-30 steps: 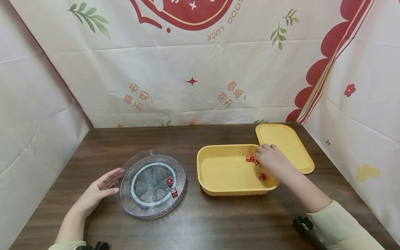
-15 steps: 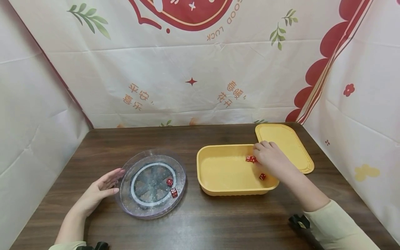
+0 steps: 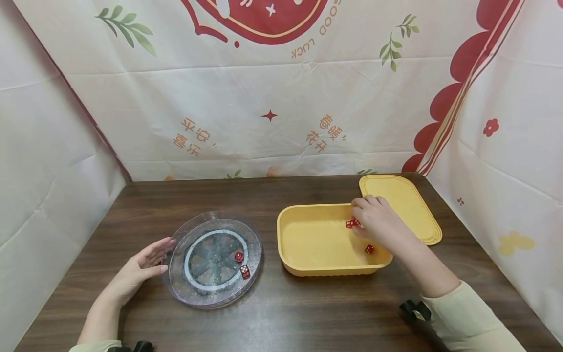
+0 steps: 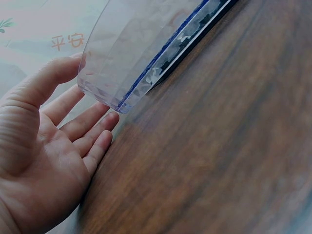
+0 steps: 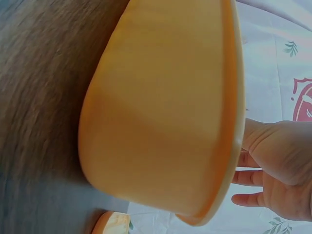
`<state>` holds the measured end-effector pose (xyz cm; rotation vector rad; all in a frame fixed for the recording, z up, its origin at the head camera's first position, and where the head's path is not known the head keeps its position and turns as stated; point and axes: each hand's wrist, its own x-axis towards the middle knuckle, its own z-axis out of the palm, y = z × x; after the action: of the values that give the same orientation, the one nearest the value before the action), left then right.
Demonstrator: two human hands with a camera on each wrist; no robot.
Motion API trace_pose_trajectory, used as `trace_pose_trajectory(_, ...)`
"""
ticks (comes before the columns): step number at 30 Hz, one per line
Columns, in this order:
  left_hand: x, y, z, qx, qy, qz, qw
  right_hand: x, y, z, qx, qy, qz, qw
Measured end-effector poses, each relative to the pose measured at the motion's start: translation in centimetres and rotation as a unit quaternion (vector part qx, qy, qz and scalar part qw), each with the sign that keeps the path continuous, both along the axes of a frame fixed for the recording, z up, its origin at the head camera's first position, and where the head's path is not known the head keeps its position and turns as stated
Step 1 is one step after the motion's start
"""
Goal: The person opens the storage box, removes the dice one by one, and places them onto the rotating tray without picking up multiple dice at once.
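Note:
In the head view, a clear round dish (image 3: 214, 292) with a white ring on its base stands on the left of the table. Two red dice lie in it, one die (image 3: 239, 256) above another die (image 3: 245, 271). My left hand (image 3: 140, 266) rests at its left side; in the left wrist view, relaxed fingers (image 4: 101, 146) lie right at the clear wall. My right hand (image 3: 380, 222) reaches into a yellow container (image 3: 308, 244), fingertips down by red dice (image 3: 352, 223). Another red die (image 3: 370, 249) lies below the hand. I cannot tell whether these fingertips, hidden by the hand and the container wall, pinch a die.
A yellow lid (image 3: 415, 210) lies flat at the back right, partly behind the container. The brown wooden table (image 3: 281, 313) is enclosed by printed white cloth (image 3: 220, 88) at the back and sides.
My right hand has shifted slightly left inside the container. A red die seen by its fingertips earlier is now up against the dice at the back. The left hand has stayed still.

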<state>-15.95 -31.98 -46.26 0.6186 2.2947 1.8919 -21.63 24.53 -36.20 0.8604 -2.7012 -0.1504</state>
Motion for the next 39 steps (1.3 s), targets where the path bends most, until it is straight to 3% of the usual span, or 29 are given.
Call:
trace_pose_trajectory(11,0.0,0.0,-0.2,-0.014,-0.005,0.009,0.9998,0.2,-0.8,0.7,-0.019,-0.005,0.004,0.9998)
trace_pose_trajectory(23,0.0,-0.1,-0.2,-0.006,0.001,-0.001,1.0000,0.2,-2.2,1.4,-0.038,-0.017,0.011,0.9991)
trace_pose_trajectory(39,0.1,0.0,-0.1,-0.013,-0.002,0.010,0.9999,0.2,-4.2,2.1,-0.061,-0.012,0.041,0.9972)
